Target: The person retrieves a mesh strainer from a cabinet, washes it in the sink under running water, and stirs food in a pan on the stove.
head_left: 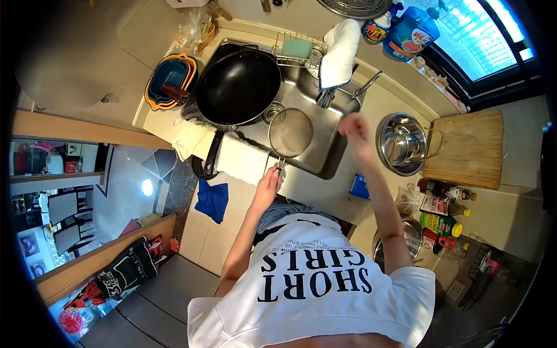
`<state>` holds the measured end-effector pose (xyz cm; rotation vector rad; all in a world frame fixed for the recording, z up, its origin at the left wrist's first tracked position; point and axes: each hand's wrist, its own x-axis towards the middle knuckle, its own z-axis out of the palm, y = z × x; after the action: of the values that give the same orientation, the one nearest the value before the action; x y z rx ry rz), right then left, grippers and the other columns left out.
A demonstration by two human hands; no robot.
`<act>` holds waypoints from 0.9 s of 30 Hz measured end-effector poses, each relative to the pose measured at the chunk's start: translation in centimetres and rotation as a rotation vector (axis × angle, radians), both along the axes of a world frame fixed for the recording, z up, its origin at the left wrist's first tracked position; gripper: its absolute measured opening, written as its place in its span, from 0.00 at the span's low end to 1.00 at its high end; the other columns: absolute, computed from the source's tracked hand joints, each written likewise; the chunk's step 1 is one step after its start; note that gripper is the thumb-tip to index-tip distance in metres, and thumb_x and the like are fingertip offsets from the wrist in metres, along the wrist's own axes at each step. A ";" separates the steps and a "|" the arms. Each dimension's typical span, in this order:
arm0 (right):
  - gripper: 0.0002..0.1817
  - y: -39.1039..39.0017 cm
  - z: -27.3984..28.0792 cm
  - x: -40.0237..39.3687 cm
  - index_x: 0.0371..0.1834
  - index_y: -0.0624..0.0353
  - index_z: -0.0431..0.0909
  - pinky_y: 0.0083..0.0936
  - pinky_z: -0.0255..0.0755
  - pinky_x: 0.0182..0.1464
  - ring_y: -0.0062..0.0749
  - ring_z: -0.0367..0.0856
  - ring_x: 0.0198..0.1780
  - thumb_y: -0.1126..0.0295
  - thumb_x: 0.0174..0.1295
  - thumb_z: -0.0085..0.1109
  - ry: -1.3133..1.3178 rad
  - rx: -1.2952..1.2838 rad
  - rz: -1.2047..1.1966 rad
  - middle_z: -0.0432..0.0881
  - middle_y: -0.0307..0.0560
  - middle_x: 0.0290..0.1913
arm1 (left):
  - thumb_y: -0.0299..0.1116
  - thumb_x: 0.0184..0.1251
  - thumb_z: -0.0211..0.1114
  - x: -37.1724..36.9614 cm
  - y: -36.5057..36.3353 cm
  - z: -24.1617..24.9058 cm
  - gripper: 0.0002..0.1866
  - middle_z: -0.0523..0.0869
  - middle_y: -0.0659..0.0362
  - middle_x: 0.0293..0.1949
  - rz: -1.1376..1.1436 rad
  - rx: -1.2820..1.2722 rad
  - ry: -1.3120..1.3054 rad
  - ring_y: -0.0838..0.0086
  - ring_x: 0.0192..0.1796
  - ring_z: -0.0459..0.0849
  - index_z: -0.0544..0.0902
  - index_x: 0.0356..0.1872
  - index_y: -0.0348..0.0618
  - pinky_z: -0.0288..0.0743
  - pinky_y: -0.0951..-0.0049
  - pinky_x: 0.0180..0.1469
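The sink [325,156] is sunk into the pale tabletop [307,188], and everything sits around it. A black wok [238,87] fills its far left end, handle reaching back over the near rim. Right of the sink, a wooden cutting board [467,148] lies beside a steel bowl [400,144]. A mesh strainer [290,132] hangs over the sink's middle; the left hand [268,187] is closed round its handle at the near rim. The right hand [355,130], blurred, hovers above the sink's right edge; I cannot tell its grip.
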<state>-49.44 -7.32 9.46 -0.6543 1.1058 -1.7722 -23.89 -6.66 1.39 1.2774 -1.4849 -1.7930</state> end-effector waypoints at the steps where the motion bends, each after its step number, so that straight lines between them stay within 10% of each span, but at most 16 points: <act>1: 0.16 0.3 -2.2 0.3 0.19 0.57 0.62 0.15 0.48 0.20 0.16 0.53 0.17 0.59 0.61 0.41 0.261 -0.013 0.080 0.56 0.35 0.17 | 0.38 0.65 0.42 0.0 0.0 0.4 0.13 0.65 0.68 0.18 -0.023 0.082 0.023 0.86 0.17 0.60 0.69 0.44 0.43 0.55 0.86 0.18; 3: 0.13 0.6 -6.2 0.4 0.23 0.57 0.63 0.15 0.48 0.20 0.16 0.54 0.18 0.61 0.61 0.41 0.520 -0.026 0.160 0.59 0.36 0.20 | 0.39 0.65 0.41 -0.2 0.1 1.3 0.14 0.64 0.69 0.17 -0.047 0.163 0.045 0.88 0.17 0.59 0.70 0.43 0.44 0.54 0.87 0.17; 6: 0.10 0.5 -8.3 0.5 0.30 0.59 0.68 0.14 0.58 0.27 0.19 0.62 0.25 0.64 0.61 0.42 -0.101 -0.233 0.380 0.63 0.38 0.28 | 0.40 0.66 0.40 -0.5 0.3 1.7 0.15 0.63 0.69 0.17 -0.047 0.192 0.071 0.89 0.17 0.58 0.70 0.43 0.44 0.51 0.88 0.15; 8: 0.10 -0.7 -5.0 3.2 0.36 0.60 0.71 0.20 0.63 0.43 0.26 0.68 0.39 0.66 0.58 0.46 0.580 0.013 -0.131 0.69 0.43 0.34 | 0.40 0.65 0.40 -0.6 0.4 1.5 0.14 0.62 0.69 0.16 -0.065 0.220 0.105 0.88 0.17 0.58 0.70 0.43 0.45 0.51 0.88 0.15; 9: 0.10 -1.6 -4.3 3.8 0.36 0.60 0.71 0.20 0.63 0.43 0.26 0.68 0.39 0.66 0.58 0.46 0.580 0.014 -0.130 0.69 0.43 0.34 | 0.40 0.65 0.40 -0.8 0.4 1.5 0.14 0.62 0.69 0.16 -0.065 0.221 0.105 0.88 0.17 0.58 0.70 0.43 0.45 0.51 0.88 0.15; 11: 0.15 -3.2 -3.6 4.8 0.45 0.60 0.70 0.29 0.57 0.55 0.34 0.66 0.51 0.68 0.54 0.49 1.499 -0.035 -0.149 0.70 0.48 0.45 | 0.41 0.65 0.41 -1.5 0.5 1.6 0.15 0.62 0.69 0.16 -0.150 -0.005 0.054 0.88 0.15 0.56 0.70 0.42 0.45 0.50 0.88 0.14; 14: 0.19 -2.6 -4.1 7.5 0.51 0.57 0.66 0.33 0.54 0.57 0.41 0.59 0.58 0.70 0.53 0.47 1.692 -0.345 0.313 0.66 0.51 0.53 | 0.42 0.65 0.41 -2.1 0.1 1.4 0.15 0.62 0.69 0.16 -0.070 0.205 0.154 0.88 0.14 0.56 0.70 0.42 0.44 0.49 0.87 0.13; 18: 0.18 -2.4 -5.1 4.3 0.49 0.55 0.68 0.33 0.54 0.57 0.39 0.59 0.58 0.68 0.53 0.47 1.733 -0.379 0.358 0.65 0.49 0.54 | 0.41 0.66 0.39 -1.4 0.6 2.5 0.14 0.62 0.69 0.16 -0.057 0.314 0.104 0.87 0.13 0.57 0.70 0.41 0.45 0.49 0.87 0.13; 20: 0.17 -3.4 -7.0 3.6 0.47 0.55 0.70 0.35 0.57 0.56 0.41 0.60 0.58 0.68 0.52 0.48 1.021 0.160 0.177 0.68 0.47 0.51 | 0.40 0.65 0.41 -1.5 0.9 0.6 0.14 0.65 0.66 0.15 -0.081 0.144 0.034 0.86 0.14 0.61 0.71 0.40 0.42 0.56 0.84 0.16; 24: 0.17 -4.0 -5.9 8.0 0.47 0.56 0.70 0.34 0.58 0.55 0.40 0.63 0.56 0.69 0.52 0.47 1.553 -0.174 0.255 0.72 0.48 0.48 | 0.39 0.65 0.41 -2.1 0.5 -0.1 0.14 0.66 0.64 0.15 -0.124 -0.109 -0.158 0.84 0.16 0.63 0.71 0.37 0.41 0.58 0.82 0.18; 27: 0.18 -2.1 -5.8 6.5 0.48 0.55 0.69 0.33 0.56 0.56 0.38 0.63 0.56 0.68 0.53 0.47 1.581 -0.313 0.358 0.70 0.47 0.50 | 0.37 0.66 0.40 -2.0 -0.1 1.7 0.13 0.66 0.64 0.16 -0.083 0.342 0.052 0.81 0.17 0.64 0.70 0.37 0.40 0.61 0.79 0.20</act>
<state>-42.97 -9.41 3.63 -2.4692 1.4558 -0.8730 -25.90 -6.72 3.09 1.3287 -1.2556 -2.1879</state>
